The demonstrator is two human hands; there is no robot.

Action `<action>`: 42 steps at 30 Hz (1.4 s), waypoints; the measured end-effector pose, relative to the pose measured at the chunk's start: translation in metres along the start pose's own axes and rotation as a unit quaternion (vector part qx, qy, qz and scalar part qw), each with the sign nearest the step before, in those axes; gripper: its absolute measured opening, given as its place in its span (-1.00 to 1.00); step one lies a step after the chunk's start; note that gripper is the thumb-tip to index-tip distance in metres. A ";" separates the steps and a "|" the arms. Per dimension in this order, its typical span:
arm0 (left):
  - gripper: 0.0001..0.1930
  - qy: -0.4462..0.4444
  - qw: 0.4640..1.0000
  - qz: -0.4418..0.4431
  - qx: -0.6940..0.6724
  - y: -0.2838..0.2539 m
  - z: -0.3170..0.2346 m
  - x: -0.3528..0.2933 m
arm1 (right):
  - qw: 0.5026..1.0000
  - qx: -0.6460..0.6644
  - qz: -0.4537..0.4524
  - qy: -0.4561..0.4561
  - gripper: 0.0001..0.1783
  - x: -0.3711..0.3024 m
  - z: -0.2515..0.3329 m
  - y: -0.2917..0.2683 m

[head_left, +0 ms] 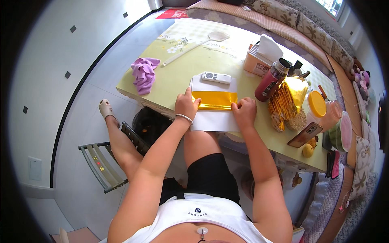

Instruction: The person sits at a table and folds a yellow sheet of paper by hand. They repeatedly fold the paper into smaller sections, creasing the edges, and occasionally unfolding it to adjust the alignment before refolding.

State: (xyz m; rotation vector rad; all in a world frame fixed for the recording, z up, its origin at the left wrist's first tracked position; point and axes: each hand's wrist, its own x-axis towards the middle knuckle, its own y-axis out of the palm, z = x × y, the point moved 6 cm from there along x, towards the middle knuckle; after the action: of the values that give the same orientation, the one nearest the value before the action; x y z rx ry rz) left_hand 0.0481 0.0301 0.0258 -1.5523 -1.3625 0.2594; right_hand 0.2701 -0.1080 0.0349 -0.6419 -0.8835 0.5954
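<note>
A strip of shiny gold foil lies crosswise on a white sheet of paper near the table's front edge. My left hand has its thumb and fingers closed on the strip's left end. On the other end, my right hand pinches the foil with curled fingers. The strip stays flat between both hands, with a fold line along its near edge. Just beyond it, a white remote control rests on the far part of the paper. What lies under my fingertips is hidden.
To the right stand a dark red thermos, a tissue box, folded gold foil pieces, a yellow-lidded jar and a phone. Leftward lie a purple cloth and a fly swatter. A folding stool is below.
</note>
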 end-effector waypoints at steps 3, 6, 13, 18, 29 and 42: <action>-0.37 0.083 0.995 -0.052 0.035 -0.009 -0.011 0.001 | 1.000 -0.001 0.006 0.004 -0.74 0.000 -0.002 -0.001; -0.56 0.193 0.981 -0.023 -0.014 -0.003 -0.016 0.001 | 1.000 -0.003 0.005 0.004 -0.73 -0.001 0.000 0.000; -0.75 0.250 0.951 0.162 -0.079 0.013 -0.020 0.012 | 0.998 -0.019 0.048 0.037 -0.76 0.000 -0.001 0.001; -0.54 0.188 0.965 0.184 0.021 0.006 -0.052 -0.007 | 0.966 -0.158 0.017 -0.204 -0.41 -0.005 0.039 -0.002; -0.07 0.130 0.910 0.360 0.162 -0.008 -0.004 -0.030 | 0.930 -0.109 0.288 -0.200 -0.08 -0.040 0.020 -0.002; -0.46 -0.045 0.957 0.283 0.035 0.026 0.021 0.066 | 0.857 0.397 0.215 0.246 -0.40 0.009 -0.024 0.050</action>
State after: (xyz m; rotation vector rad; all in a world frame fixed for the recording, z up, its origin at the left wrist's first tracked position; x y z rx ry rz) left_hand 0.0714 0.1000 0.0244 -1.8612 -0.9340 0.7287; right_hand 0.2843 -0.0742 -0.0082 -0.1942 0.0439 1.0587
